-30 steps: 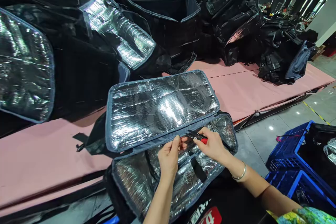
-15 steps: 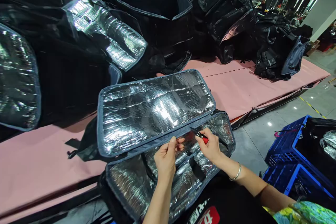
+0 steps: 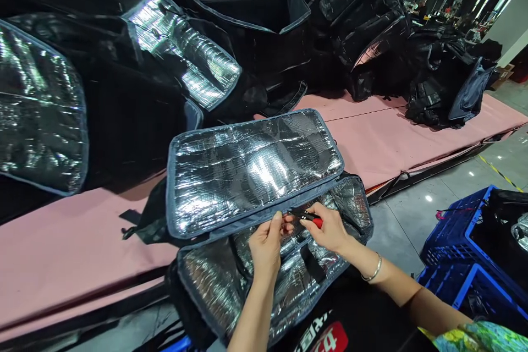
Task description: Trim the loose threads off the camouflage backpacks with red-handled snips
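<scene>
An insulated bag (image 3: 206, 278) with a silver foil lining and grey edging lies open in front of me, its foil-lined lid (image 3: 231, 168) folded back. My left hand (image 3: 266, 245) is closed in a pinch at the seam between lid and body; what its fingertips hold is too small to make out. Wrapped in my right hand (image 3: 330, 228) is a pair of small thread snips (image 3: 310, 218) with a red and black handle. Their dark tip points left, close to my left fingertips.
Black bags with foil linings (image 3: 210, 69) are heaped behind the work spot on a pink-covered table (image 3: 367, 137). Another black bag (image 3: 449, 88) sits farther right. Blue crates (image 3: 454, 231) stand on the tiled floor to my right.
My right hand has brought the snips left and slightly down, nearer my left fingertips. The left hand keeps its pinch at the seam. The whole view has shifted a little.
</scene>
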Demonstrator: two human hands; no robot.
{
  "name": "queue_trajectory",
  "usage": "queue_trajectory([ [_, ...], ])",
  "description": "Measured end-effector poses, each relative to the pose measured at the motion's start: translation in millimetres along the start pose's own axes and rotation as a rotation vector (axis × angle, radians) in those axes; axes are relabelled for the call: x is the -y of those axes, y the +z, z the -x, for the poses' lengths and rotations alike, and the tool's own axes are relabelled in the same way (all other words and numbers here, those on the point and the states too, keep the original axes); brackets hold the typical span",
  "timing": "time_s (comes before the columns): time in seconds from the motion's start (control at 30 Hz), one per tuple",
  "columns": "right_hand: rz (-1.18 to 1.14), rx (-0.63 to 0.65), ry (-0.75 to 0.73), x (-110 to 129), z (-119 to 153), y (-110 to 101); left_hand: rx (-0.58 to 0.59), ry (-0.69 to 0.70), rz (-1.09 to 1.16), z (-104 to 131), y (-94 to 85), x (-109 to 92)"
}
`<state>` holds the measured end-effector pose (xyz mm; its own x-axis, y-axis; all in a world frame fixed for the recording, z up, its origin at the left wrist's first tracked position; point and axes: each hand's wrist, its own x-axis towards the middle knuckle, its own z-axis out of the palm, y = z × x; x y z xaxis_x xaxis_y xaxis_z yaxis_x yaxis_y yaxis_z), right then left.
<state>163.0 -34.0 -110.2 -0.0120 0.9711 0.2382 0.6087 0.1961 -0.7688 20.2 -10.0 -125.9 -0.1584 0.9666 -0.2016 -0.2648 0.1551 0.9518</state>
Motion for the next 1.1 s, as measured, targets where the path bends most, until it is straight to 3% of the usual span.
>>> queue_trajectory([
  [0.37,-0.054,-0.052,-0.046,-1.8,-10.0,-3.3,0.024,0.019,-0.066,-5.1,-0.2,-2.5],
  [0.53,0.200,-0.013,-0.086,-6.3,-40.8,-10.7,0.085,0.066,-0.218,-13.1,-5.7,-14.6],
  [0.67,0.417,0.087,-0.055,-8.0,-70.1,-7.7,0.000,0.217,-0.389,-20.3,-22.5,-29.5],
  [0.77,0.449,0.088,-0.039,-5.1,-88.3,-4.5,-0.061,0.435,-0.637,-31.7,-35.5,-42.5],
  [0.83,0.469,0.100,-0.024,-2.2,-97.1,-4.3,-0.011,0.583,-0.945,-42.1,-39.7,-50.9],
  [0.9,0.485,0.118,-0.011,0.4,-101.9,-6.0,0.061,0.645,-1.176,-53.5,-40.0,-58.6],
  [1.1,0.476,0.099,-0.085,4.7,-89.9,-11.3,0.264,0.465,-1.272,-86.4,-34.7,-80.3],
])
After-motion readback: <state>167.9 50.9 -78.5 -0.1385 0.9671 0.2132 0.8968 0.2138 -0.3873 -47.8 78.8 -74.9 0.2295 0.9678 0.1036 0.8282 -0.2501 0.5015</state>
